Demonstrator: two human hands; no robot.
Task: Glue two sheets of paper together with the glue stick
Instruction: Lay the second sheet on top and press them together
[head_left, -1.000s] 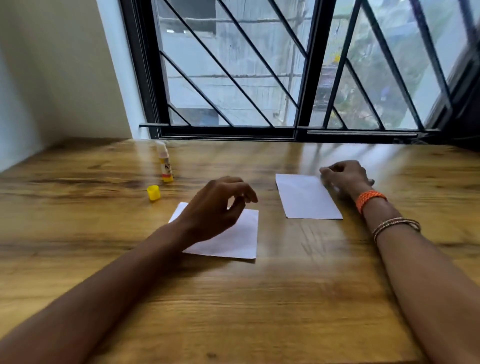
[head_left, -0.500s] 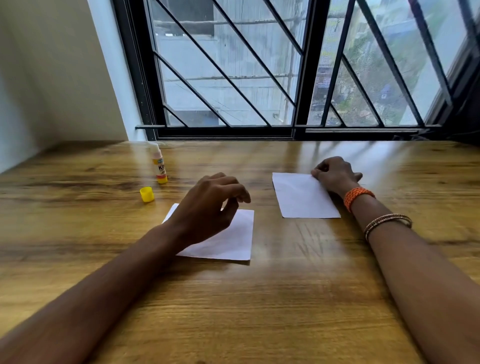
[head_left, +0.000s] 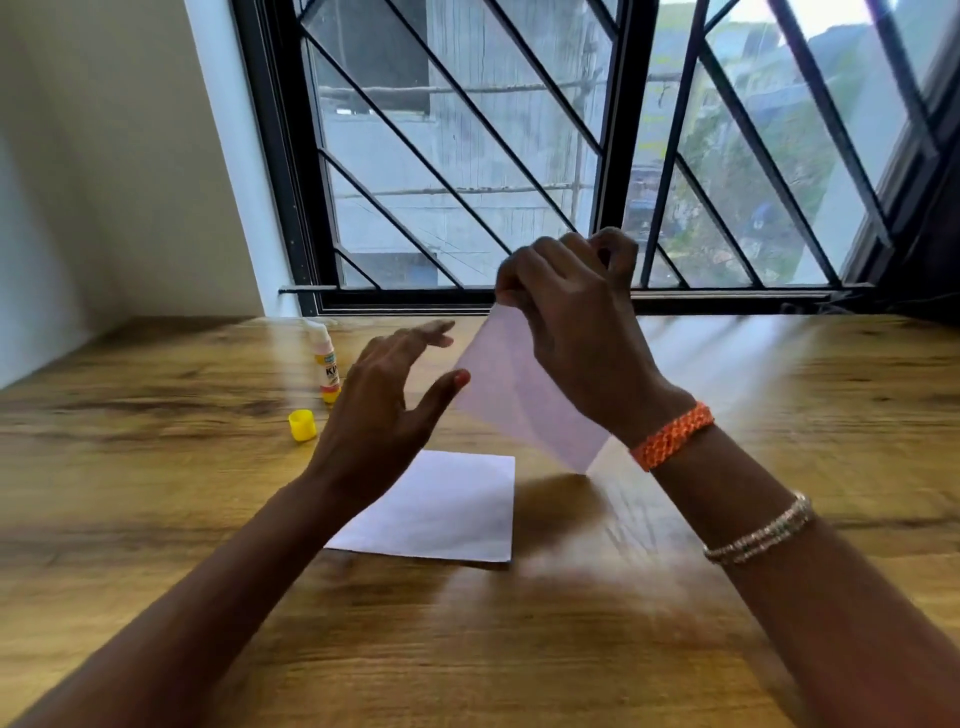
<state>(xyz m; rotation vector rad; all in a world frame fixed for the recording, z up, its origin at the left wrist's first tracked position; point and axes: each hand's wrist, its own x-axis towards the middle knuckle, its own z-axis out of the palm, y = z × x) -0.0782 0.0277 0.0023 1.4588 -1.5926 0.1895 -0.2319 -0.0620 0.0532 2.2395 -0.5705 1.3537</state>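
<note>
Far left of the frame: pale wall, meeting the wooden tabletop (head_left: 156, 519) that fills the lower half.

Left of centre, near the window sill: glue stick (head_left: 326, 364), upright on the tabletop, uncapped, white body with a yellow base, label partly readable but blurred. Just below and left of it: yellow cap (head_left: 302, 425), lying apart from the stick, open end up.

Centre left: left hand (head_left: 384, 415), raised above the tabletop, palm turned toward the right, fingers spread and loose, grip released, holding nothing. Thumb tip close to the edge of the lifted sheet; contact not clear through the motion blur.

Centre, lower: flat sheet of paper (head_left: 447, 514), white, lying on the tabletop, its left part hidden under the left forearm.

Centre, above that: lifted sheet of paper (head_left: 514, 400), held in the air, tilted, hanging down from its upper corner toward the lower right, blurred, faintly translucent against the wood. Well clear of the flat sheet, lower corner above the tabletop beside the right wrist.

Centre right: right hand (head_left: 576, 322), raised in front of the window frame, fingers curled, grip pinched on the upper edge of the lifted sheet. Lower on that wrist: orange woven band (head_left: 672, 435); further down the forearm, thin beaded bracelet (head_left: 763, 535).

Across the top, from centre to right: window (head_left: 467, 156) with black frame and diagonal bars, buildings and greenery outside.
</note>
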